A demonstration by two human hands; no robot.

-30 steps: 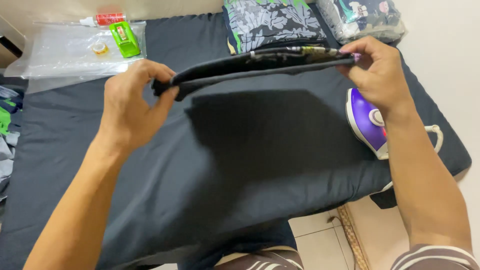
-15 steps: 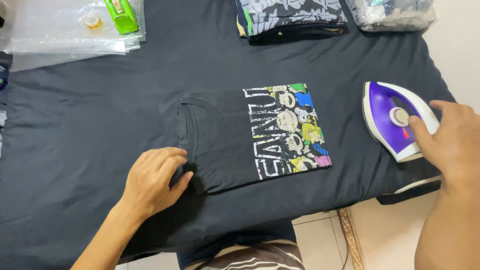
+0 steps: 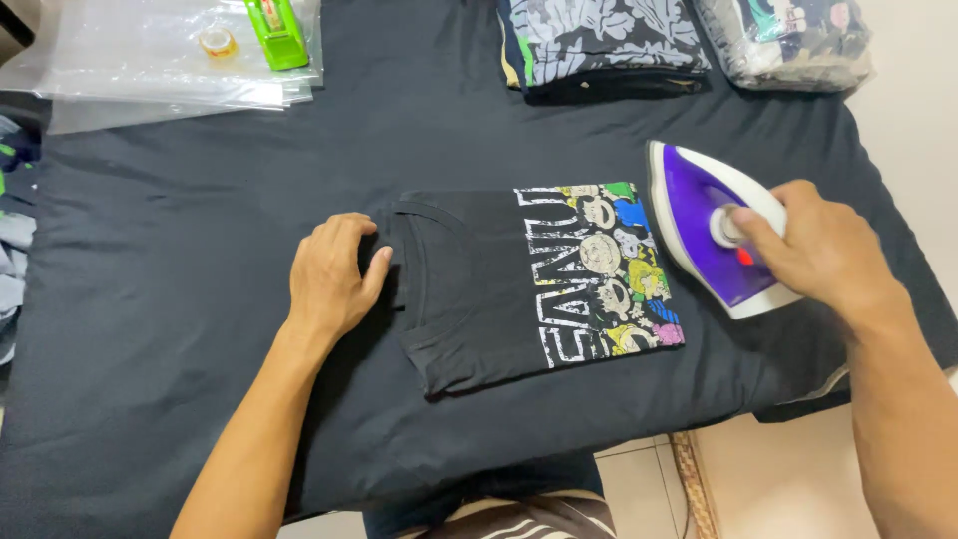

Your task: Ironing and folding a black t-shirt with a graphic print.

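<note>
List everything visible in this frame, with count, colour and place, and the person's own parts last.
folded t-shirt: one, black with a multicoloured cartoon print, centre of the table
iron: one, purple and white, right of the shirt
table cover: one, black, spread over the whole work surface
folded garments: one stack, dark with a grey leaf pattern, top centre
bagged clothes: one clear packet, top right
plastic bags: a clear pile, top left
tape dispenser: one, green, on the bags
tape roll: one, yellowish, beside the dispenser
left hand: flat at the shirt's collar edge
right hand: on the iron's handle
</note>
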